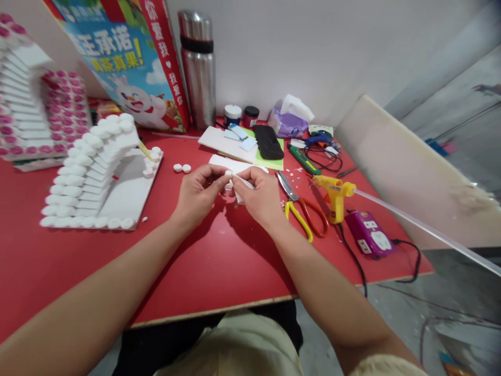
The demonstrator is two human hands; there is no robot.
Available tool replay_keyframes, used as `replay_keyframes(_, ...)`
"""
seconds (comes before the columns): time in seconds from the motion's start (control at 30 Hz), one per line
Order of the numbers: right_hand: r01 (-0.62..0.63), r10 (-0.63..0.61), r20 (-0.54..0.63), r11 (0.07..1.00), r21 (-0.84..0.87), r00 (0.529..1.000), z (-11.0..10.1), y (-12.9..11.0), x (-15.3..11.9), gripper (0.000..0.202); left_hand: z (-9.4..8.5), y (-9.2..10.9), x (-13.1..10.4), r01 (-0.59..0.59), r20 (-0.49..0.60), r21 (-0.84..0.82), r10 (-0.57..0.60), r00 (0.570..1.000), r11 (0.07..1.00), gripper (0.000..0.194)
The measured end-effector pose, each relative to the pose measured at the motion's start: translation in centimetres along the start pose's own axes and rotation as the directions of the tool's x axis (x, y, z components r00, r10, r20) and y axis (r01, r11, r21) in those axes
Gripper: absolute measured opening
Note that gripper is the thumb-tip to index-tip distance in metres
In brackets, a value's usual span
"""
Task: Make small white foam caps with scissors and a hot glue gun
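Note:
Near the middle of the red table, my left hand (199, 194) and my right hand (259, 194) meet with fingertips pinched together. Between them is a small white roll (228, 174), which both hands grip. White strips or sheets (223, 163) lie just behind and under the fingers; whether one is attached to the roll I cannot tell. Two more white rolls (182, 168) rest left of my left hand. Further left stands a white model staircase (94, 180) edged with similar rolls. Scissors (288, 187) with one yellow and one red handle lie beside my right hand.
To the right are a yellow glue gun (334, 194) with a long clear stick, a purple power socket (370, 234) and a green-handled tool (304, 160). Behind stand a steel flask (199, 78), two jars, a black case (268, 141) and a tissue pack (288, 123). A pink-and-white model (66, 112) stands far left.

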State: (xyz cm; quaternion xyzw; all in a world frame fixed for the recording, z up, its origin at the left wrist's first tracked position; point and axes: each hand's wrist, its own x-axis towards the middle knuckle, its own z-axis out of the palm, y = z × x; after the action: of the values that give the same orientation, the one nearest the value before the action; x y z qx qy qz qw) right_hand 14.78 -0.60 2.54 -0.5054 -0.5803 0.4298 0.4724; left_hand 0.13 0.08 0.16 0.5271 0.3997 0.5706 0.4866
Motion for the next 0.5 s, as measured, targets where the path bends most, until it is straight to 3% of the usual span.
replay_keyframes(0.13,0.026,-0.028,-0.018,0.997,-0.075,0.999,-0.04,0.18,0.1,0.02,-0.04,-0.13,-0.04,-0.024,-0.035,0.032,0.025,0.999,0.999,0.016)
replay_keyframes(0.33,0.215,-0.282,-0.091,0.871,-0.442,0.955,-0.03,0.58,-0.28,0.017,0.42,0.08,-0.18,-0.065,-0.095,0.064,0.071,0.993,0.996,0.013)
replay_keyframes(0.5,0.248,-0.306,-0.071,0.868,-0.43,0.949,0.09,0.37,-0.61,0.015,0.64,0.2,-0.17,-0.142,-0.121,0.08,0.151,0.981,0.987,0.014)
